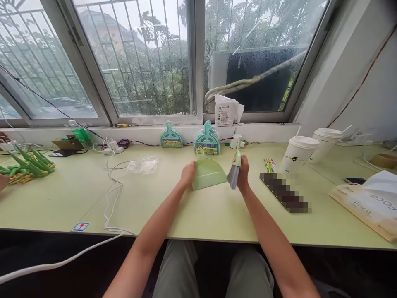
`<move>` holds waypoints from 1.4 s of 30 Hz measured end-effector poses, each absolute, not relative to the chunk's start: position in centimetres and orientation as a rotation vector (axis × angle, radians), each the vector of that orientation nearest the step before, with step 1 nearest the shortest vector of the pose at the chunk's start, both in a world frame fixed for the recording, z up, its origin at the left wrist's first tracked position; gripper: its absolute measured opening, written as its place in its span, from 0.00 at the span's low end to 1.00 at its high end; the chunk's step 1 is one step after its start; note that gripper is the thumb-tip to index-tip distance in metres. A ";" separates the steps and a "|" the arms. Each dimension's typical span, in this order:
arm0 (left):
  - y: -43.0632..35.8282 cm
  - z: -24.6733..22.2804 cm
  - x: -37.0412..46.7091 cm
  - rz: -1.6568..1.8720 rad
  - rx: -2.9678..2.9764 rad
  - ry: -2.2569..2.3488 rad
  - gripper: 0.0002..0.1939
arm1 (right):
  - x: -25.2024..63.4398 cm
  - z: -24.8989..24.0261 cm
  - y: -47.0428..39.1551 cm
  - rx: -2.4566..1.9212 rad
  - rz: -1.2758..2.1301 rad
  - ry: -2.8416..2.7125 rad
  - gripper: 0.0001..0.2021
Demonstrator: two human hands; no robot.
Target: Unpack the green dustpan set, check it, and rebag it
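A light green dustpan point(209, 173) is upright over the middle of the table, its handle pointing up. My left hand point(188, 174) is closed on its left edge. To the right, my right hand point(244, 170) grips a small brush point(234, 174) with grey bristles pointing down and a light green handle up. The brush is close to the dustpan's right corner; whether they touch I cannot tell. Behind them, two wrapped teal dustpan-and-brush sets, one left point(170, 135) and one right point(207, 140), lean against the wall below the window.
Crumpled clear plastic point(143, 164) and white cables point(113, 194) lie left on the table point(149, 207). Lidded cups point(299, 153), a blurred dark item point(283, 193) and a tissue pack point(366, 205) are at right. Another person's hand point(3, 182) shows at far left by green bundles point(31, 165).
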State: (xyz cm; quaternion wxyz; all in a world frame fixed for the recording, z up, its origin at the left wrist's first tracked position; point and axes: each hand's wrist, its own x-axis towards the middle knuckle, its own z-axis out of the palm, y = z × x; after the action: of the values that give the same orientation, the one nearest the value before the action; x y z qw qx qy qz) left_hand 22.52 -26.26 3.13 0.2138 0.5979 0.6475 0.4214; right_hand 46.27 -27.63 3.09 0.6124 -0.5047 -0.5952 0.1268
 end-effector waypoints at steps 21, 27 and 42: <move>-24.7 2.3 14.1 0.983 1.790 2.291 0.20 | 47.6 1.1 -27.6 -1.923 -0.091 -1.883 0.11; -25.3 2.8 15.2 0.610 2.007 2.366 0.17 | 47.2 1.4 -27.8 -1.972 0.272 -1.898 0.11; -28.5 4.8 24.1 0.373 2.403 1.554 0.21 | 44.6 1.1 -27.7 -1.518 0.240 -1.921 0.07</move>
State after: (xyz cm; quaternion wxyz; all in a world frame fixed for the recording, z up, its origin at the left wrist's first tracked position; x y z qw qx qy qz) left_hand 24.06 -28.47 4.77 0.1275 0.8258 0.5341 0.1283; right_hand 44.62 -27.66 1.15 0.3344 -0.5815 -0.7360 0.0919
